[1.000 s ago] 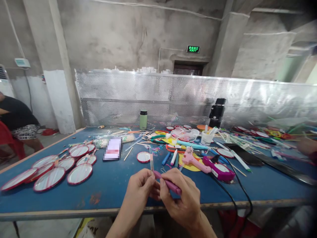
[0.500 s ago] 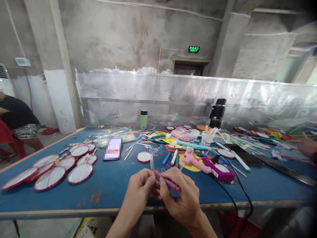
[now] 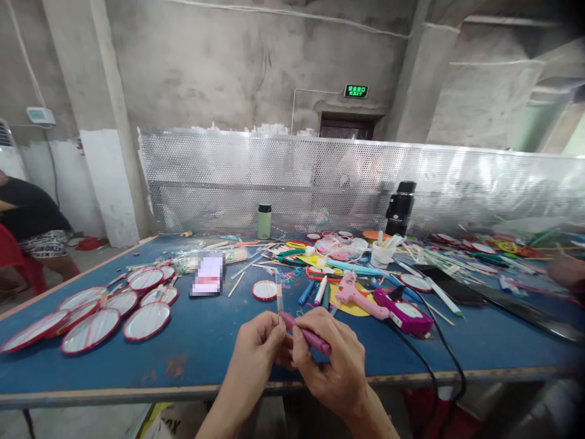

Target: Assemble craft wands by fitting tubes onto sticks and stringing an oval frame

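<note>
2 things held, lower centre of frame?

Yep. Left hand (image 3: 258, 349) pinches a strip (image 3: 280, 296), near upright. Right hand (image 3: 333, 352) grips a purple pen (image 3: 312, 339), tip at the strip. Can't tell if it touches.

Risk?

Strip looks thin, unsupported up top: a hard push could bend it or skid the pen into the left hand. Loose pinch might let it twist. Cords (image 3: 428, 364), lower right, could snag a wide-swinging forearm.
</note>
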`<act>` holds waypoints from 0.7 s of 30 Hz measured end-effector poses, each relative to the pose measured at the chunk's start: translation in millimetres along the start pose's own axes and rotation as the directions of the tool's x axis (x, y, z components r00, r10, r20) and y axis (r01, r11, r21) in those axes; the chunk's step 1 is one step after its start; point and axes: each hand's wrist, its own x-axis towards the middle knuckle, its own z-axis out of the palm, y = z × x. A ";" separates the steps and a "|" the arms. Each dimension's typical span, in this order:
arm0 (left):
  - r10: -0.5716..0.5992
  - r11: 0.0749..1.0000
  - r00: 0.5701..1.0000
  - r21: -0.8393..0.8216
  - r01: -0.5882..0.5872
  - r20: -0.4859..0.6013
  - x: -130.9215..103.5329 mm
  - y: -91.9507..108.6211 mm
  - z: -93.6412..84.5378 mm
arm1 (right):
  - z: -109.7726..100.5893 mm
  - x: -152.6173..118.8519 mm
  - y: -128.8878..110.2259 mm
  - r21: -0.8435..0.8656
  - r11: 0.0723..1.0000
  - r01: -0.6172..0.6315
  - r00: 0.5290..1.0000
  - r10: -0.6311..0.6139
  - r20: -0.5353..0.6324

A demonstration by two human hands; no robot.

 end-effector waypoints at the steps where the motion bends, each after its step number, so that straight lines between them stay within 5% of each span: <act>1: -0.002 1.000 1.000 0.001 0.002 -0.001 0.0 -0.2 0.0 | 0.6 -0.5 0.7 0.008 1.000 -0.004 1.000 0.004 0.005; 21: 0.011 1.000 0.999 -0.018 -0.010 0.043 1.2 -7.5 -3.8 | -2.2 -5.2 3.3 0.022 1.000 0.016 0.998 -0.015 -0.058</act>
